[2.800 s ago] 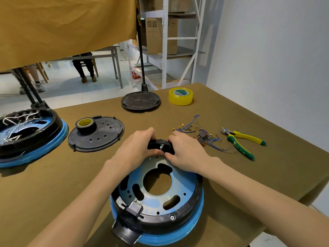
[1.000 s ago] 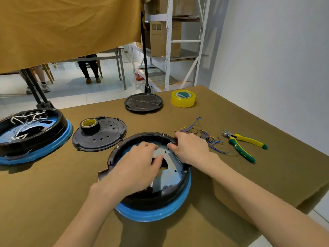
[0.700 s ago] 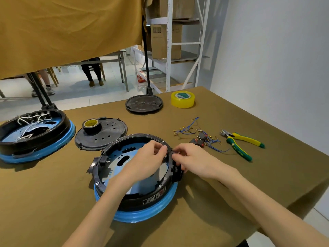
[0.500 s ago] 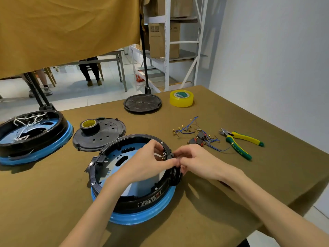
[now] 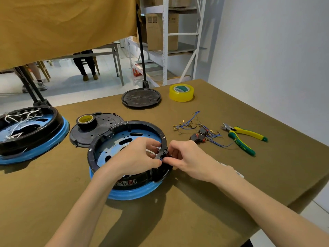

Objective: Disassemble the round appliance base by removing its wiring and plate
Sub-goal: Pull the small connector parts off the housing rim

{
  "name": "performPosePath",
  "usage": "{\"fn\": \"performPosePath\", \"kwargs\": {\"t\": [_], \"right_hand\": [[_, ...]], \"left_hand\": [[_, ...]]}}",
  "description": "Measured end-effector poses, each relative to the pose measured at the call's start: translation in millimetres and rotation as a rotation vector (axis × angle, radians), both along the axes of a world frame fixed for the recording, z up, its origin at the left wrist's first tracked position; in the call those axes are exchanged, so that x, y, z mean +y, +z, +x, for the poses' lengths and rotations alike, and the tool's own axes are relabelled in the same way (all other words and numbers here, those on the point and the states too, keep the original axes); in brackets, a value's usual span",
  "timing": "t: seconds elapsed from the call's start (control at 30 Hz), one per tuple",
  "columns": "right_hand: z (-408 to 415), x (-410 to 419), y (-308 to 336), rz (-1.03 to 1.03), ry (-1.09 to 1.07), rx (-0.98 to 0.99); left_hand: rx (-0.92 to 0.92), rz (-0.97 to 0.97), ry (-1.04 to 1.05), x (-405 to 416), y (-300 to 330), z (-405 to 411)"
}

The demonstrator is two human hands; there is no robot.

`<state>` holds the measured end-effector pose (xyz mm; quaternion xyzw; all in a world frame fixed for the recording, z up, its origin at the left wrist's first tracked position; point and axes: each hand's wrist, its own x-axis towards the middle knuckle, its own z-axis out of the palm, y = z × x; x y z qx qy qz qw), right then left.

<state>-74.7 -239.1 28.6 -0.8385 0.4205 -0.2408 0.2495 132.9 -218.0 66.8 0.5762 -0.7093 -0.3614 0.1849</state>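
The round appliance base (image 5: 131, 189) lies on the table in front of me, a black ring with a blue rim and a blue-tinted metal plate (image 5: 122, 138) inside. My left hand (image 5: 137, 157) reaches into the ring from the near side, fingers curled at a black fitting (image 5: 162, 152) on the ring's right rim. My right hand (image 5: 188, 157) pinches the same fitting from outside. A bit of white wire shows between the fingers. Removed blue wires and switches (image 5: 199, 132) lie to the right.
A second base (image 5: 28, 132) with white wiring sits at the far left. A black cover plate (image 5: 99, 129) carrying a tape roll (image 5: 86, 120) lies behind, another black disc (image 5: 141, 98) and yellow tape (image 5: 181, 92) farther back. Pliers (image 5: 242, 138) lie at the right.
The base was turned on the table, bringing the black fitting to the right side. Both hands closed in on that fitting and now work at it from inside and outside.
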Motion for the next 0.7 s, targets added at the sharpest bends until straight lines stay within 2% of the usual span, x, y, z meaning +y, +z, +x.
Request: {"fn": "performPosePath", "kwargs": {"t": [0.17,0.3,0.47,0.57,0.7], "right_hand": [[-3.5,-4.2,-4.2,-0.009,0.052,-0.004],[-6.1,-6.3,-0.3,0.042,0.090,-0.068],[0.1,11.2,-20.9,-0.187,-0.057,0.060],[8.1,17.0,-28.4,-0.214,-0.145,0.011],[9.9,17.3,-28.7,-0.241,-0.130,0.032]], "left_hand": [[-0.015,-0.053,0.153,0.2,-13.4,-2.6],[0.016,-0.093,0.126,3.0,-16.1,1.6],[0.046,-0.161,0.143,8.0,-21.3,-6.2],[0.066,-0.186,0.172,8.1,-23.9,-9.5],[0.072,-0.221,0.189,8.2,-27.4,-10.7]]}}
